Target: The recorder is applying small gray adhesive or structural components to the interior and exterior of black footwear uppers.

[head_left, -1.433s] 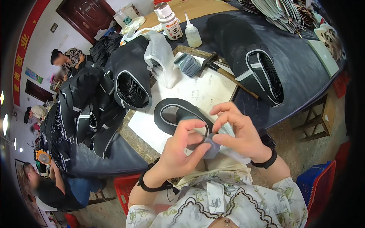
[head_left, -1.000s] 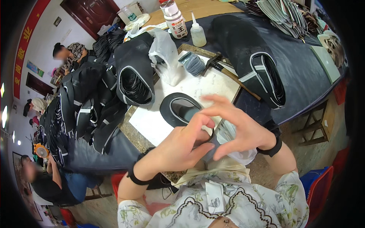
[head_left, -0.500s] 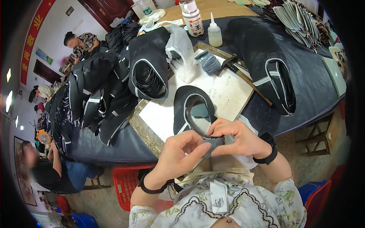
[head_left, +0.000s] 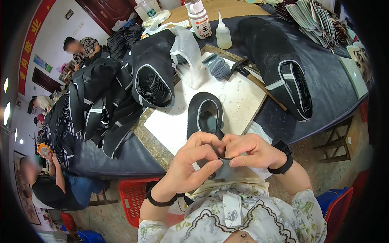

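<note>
A black shoe upper [head_left: 195, 108] with pale edging lies curled in a loop on the white board [head_left: 166, 126], its near end raised in my hands. My left hand [head_left: 191, 161] is closed, pinching the dark edge at the near end. Close beside it, my right hand [head_left: 252, 150] grips the same edge between thumb and fingers. A grey-blue piece [head_left: 208, 121] shows inside the loop, and grey material hangs below my fingertips; whether it is joined to the upper I cannot tell. Beyond the loop stands a bundle of grey-blue pieces [head_left: 216, 67].
Stacked black uppers [head_left: 152, 60] stand behind the board, another stack [head_left: 279, 52] to the right, a loose heap [head_left: 95, 93] to the left. A wooden-handled tool [head_left: 265, 87], squeeze bottle [head_left: 223, 36] and white container [head_left: 198, 20] are beyond. Below left sits a red basket [head_left: 131, 198].
My left hand has moved up and right, its fingers now meeting my right hand at the upper's edge. The upper's loop has become narrower. The view has shifted slightly.
</note>
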The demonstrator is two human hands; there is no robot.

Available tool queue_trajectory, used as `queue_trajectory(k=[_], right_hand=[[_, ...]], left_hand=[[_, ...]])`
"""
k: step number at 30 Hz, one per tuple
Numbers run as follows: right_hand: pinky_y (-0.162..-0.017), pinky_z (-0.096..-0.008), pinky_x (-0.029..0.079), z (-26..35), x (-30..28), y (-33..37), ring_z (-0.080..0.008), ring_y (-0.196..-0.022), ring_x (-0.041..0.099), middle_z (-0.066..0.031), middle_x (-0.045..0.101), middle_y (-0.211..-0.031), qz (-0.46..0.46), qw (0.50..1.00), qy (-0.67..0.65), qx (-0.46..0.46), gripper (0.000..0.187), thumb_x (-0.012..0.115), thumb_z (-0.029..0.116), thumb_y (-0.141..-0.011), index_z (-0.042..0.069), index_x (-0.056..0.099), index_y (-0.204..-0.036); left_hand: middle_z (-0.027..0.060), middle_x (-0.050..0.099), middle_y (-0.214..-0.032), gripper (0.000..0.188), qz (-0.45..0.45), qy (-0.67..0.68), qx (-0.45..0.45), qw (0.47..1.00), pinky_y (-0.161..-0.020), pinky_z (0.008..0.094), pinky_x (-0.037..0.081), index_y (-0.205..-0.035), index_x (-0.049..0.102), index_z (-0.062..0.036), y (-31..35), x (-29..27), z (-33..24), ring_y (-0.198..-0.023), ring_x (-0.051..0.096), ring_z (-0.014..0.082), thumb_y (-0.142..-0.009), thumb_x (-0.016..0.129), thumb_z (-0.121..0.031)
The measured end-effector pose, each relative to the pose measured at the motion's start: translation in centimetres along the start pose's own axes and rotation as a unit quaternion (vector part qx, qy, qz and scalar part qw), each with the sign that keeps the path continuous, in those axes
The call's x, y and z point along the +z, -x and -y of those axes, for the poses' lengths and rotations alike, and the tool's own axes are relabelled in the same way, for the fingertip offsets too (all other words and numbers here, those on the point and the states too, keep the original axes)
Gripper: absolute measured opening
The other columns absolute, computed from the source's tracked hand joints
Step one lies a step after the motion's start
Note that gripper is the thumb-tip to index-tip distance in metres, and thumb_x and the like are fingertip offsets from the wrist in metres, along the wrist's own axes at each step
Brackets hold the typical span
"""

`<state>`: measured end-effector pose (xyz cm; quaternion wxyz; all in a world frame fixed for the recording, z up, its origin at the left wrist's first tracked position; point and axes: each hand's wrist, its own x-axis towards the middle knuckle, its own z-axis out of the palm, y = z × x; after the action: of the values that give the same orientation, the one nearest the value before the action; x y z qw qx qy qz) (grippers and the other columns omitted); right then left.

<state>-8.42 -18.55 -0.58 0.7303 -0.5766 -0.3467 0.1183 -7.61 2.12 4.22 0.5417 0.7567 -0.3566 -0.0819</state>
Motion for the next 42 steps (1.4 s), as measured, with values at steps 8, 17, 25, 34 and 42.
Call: queue_trajectory(k=[8,17,25,34,42], right_hand=[[-0.083,-0.0338,0.039,0.1,-0.3,-0.1,-0.0219,-0.092,0.051,-0.0055,0.060,-0.077,0.016,0.999,0.033,-0.023,0.010,0.063,0.008,-0.082,-0.001,0.064,-0.086],[-0.074,-0.0297,0.042,1.4,-1.2,-1.5,-0.0202,-0.081,0.053,-0.0087,0.059,-0.079,0.069,0.990,0.116,0.042,0.010,0.064,0.010,-0.080,0.000,0.063,-0.083],[-0.061,-0.0204,0.044,2.1,-1.7,0.1,-0.0077,-0.066,0.055,-0.0032,0.058,-0.071,-0.324,0.945,-0.042,-0.001,0.011,0.055,0.011,-0.087,0.001,0.060,-0.089],[-0.056,-0.0242,0.051,-0.3,3.8,-0.7,-0.0142,-0.082,0.060,-0.0072,0.060,-0.086,-0.305,0.889,-0.327,0.094,0.023,0.055,0.022,-0.090,0.000,0.054,-0.098],[-0.055,-0.0237,0.050,-0.6,4.0,-0.5,-0.0152,-0.078,0.061,-0.0044,0.057,-0.073,-0.278,0.864,-0.399,0.130,0.020,0.056,0.021,-0.089,0.002,0.057,-0.088]], left_hand=[[0.0068,0.057,-0.093,0.011,0.066,-0.021,0.063,0.996,-0.079,0.0290,0.041,-0.075,0.053,-0.0040,-0.5,-0.7,1.3,-0.087,0.053,0.0164,-0.077,0.063,-0.002],[0.0024,0.051,-0.059,0.022,0.211,0.042,-0.041,0.976,-0.055,0.0252,0.038,-0.067,0.052,-0.0002,-2.5,-2.0,0.3,-0.058,0.047,0.0081,-0.080,0.066,-0.012],[-0.0020,0.055,-0.075,0.013,-0.134,0.226,-0.110,0.959,-0.061,0.0189,0.038,-0.083,0.057,0.0016,-2.1,-0.5,1.6,-0.068,0.047,0.0034,-0.088,0.056,-0.010],[0.0163,0.054,-0.113,0.033,-0.214,0.413,-0.043,0.884,-0.091,0.0370,0.042,-0.114,0.044,0.0037,-0.5,2.3,2.4,-0.103,0.055,0.0232,-0.085,0.049,-0.012],[0.0172,0.052,-0.117,0.047,-0.257,0.400,-0.076,0.876,-0.088,0.0389,0.045,-0.124,0.038,0.0035,0.3,3.1,2.6,-0.104,0.055,0.0274,-0.087,0.051,-0.022]])
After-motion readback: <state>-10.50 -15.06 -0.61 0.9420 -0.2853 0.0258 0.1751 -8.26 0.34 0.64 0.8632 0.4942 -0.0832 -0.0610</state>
